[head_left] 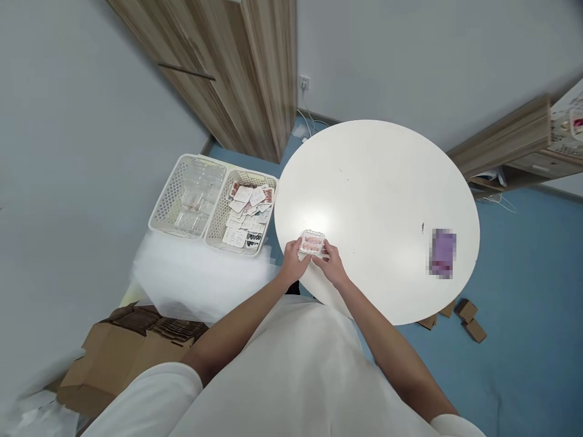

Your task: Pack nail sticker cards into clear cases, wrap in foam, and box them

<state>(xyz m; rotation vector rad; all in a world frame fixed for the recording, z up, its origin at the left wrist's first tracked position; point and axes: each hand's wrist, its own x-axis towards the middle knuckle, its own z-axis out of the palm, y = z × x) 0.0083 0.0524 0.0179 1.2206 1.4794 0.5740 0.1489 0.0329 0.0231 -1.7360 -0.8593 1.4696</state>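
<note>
A small clear plastic case [312, 242] with rows of pink press-on nails inside is held over the near left edge of the round white table [378, 182]. My left hand [293, 264] grips its left side, fingers closed on it. On the opposite side my right hand [332, 263] also has its fingers closed on the case. Whether the lid is fully closed is too small to tell. Left of the table, a white basket [214, 233] holds nail sets and printed cards [246, 212]. Beside it another white basket [159, 200] contains clear plastic cases [195, 197].
White wrapping sheet [200, 279] lies below the baskets. An open cardboard box [118, 352] with flat brown cartons stands at lower left. A blurred purple item [443, 252] rests on the table's right side. Small brown boxes [469, 315] lie on the floor; a wooden cabinet [255, 73] stands behind.
</note>
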